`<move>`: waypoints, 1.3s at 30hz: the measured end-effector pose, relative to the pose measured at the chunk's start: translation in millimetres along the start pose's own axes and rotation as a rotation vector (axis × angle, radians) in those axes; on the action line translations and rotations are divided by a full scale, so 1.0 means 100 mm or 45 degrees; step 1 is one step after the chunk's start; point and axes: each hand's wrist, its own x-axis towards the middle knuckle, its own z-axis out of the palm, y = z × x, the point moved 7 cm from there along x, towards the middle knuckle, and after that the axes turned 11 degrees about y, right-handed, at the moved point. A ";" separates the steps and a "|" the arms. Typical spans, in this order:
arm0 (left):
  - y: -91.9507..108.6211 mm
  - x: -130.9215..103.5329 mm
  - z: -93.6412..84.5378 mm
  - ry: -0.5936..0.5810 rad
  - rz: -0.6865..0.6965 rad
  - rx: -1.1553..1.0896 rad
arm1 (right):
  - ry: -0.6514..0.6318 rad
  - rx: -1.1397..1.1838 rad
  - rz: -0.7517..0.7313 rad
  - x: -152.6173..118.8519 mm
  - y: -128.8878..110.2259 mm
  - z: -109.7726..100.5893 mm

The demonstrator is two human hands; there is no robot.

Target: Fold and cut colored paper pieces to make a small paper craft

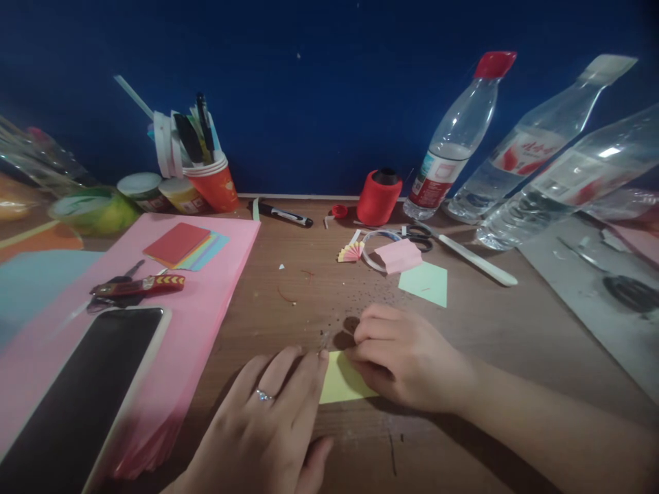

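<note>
A small yellow sheet of paper (344,383) lies on the table between my hands. My left hand (270,405) rests flat with its fingers stretched out, the fingertips at the paper's left edge; a ring is on one finger. Curled over the paper's right part, my right hand (406,357) has its thumb and fingers closed on it; the exact grip is hidden under the fingers. Dark crumbs (368,295) are scattered just beyond. A pale green paper (426,283), a folded pink paper (400,256) and a small pleated yellow-pink paper fan (351,252) lie farther back.
Pink sheets (206,302) at left carry a phone (87,398), a red cutter (149,283) and coloured squares (178,243). Behind stand a red pen cup (213,185), a red thread spool (379,199) and bottles (453,137). Scissors (419,238) and a white-handled tool (473,259) lie right.
</note>
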 end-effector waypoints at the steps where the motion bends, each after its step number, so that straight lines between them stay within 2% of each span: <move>1: 0.00 0.00 0.00 0.007 0.001 0.000 | 0.000 0.004 0.008 0.00 0.01 0.00; 5: -0.02 -0.01 0.02 0.010 -0.052 0.007 | 0.016 0.037 0.061 0.00 0.04 -0.02; 14: -0.03 -0.04 0.05 0.039 0.007 0.009 | 0.034 0.027 0.133 0.00 0.08 -0.04; 20: -0.03 -0.04 0.07 -0.019 0.015 0.008 | 0.114 -0.013 0.193 -0.02 0.12 -0.08; 23: -0.03 -0.04 0.06 0.016 0.008 -0.001 | 0.300 0.065 0.266 -0.03 0.16 -0.20; 26: -0.04 -0.03 0.03 0.037 0.007 0.003 | 0.505 0.168 0.434 -0.06 0.27 -0.33; 29: -0.03 0.01 -0.01 0.036 0.022 0.020 | 0.389 0.176 0.510 -0.05 0.32 -0.26; 35: -0.03 0.04 -0.04 0.055 0.031 0.023 | 0.084 0.099 0.299 -0.01 0.16 -0.05; 39: -0.05 -0.02 0.01 0.031 -0.021 0.020 | -0.003 0.062 0.293 -0.02 0.13 0.01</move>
